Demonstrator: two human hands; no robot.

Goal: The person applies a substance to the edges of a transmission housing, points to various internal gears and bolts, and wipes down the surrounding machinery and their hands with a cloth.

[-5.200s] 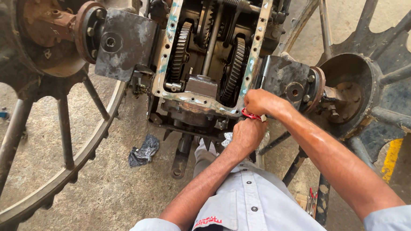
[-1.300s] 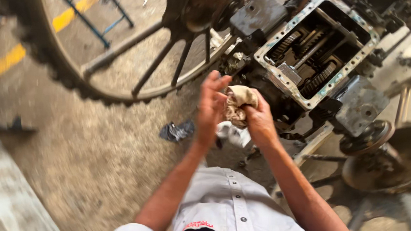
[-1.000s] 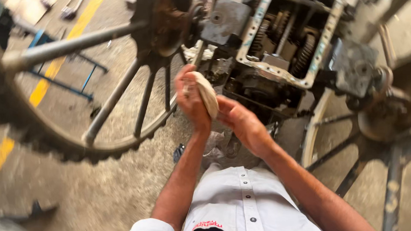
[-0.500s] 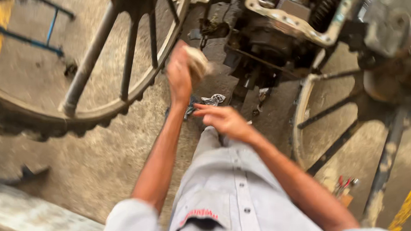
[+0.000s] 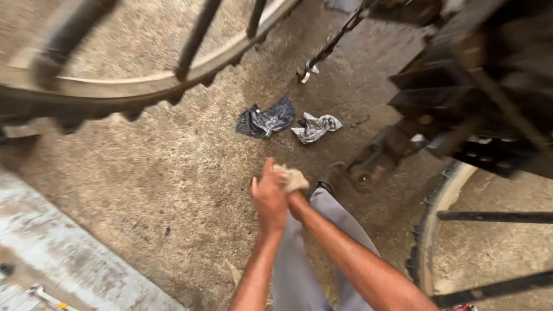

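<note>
Head camera looks down at my hands pressed together around a crumpled beige cloth (image 5: 292, 178): left hand (image 5: 269, 198) clasps it, right hand (image 5: 296, 199) sits mostly hidden beneath. The soft wad bunches shapelessly, poking upward above rough concrete floor (image 5: 161, 187), beside two rumpled rags (image 5: 291, 121).

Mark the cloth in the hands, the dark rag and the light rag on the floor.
cloth (image 5: 292, 178), head view, middle of the beige wad between the hands
dark rag (image 5: 266, 119), head view, centre of the crumpled heap
light rag (image 5: 316, 126), head view, centre of its folds
</note>
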